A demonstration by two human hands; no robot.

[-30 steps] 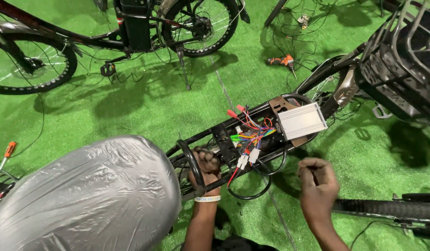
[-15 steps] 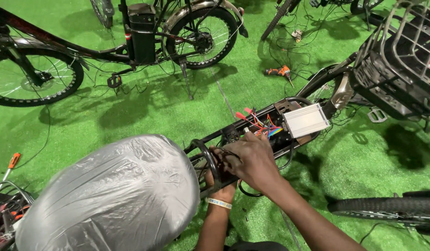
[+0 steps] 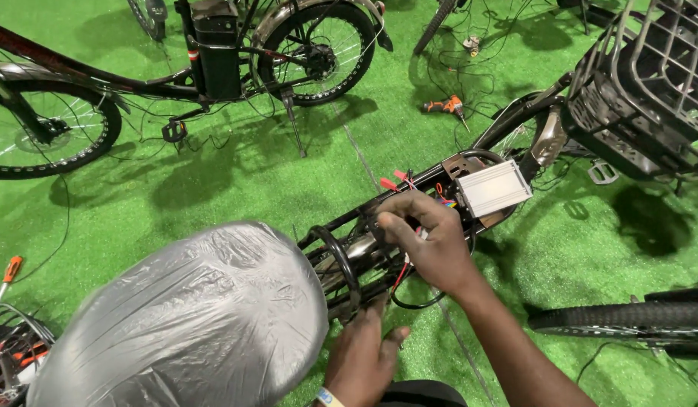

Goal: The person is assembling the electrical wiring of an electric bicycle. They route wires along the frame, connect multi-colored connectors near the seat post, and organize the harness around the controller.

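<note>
My right hand [image 3: 428, 237] rests on the bike frame [image 3: 364, 249], just left of the controller box [image 3: 493, 187]; my left hand [image 3: 360, 358] sits below the frame, right of the wrapped saddle [image 3: 190, 324]; 1 drill [image 3: 444, 106] lies beyond; a basket [image 3: 650, 83] stands far right.

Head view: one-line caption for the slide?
Right hand pinches wires on a bike frame beside a silver controller box; left hand below, near the wrapped saddle.
</note>
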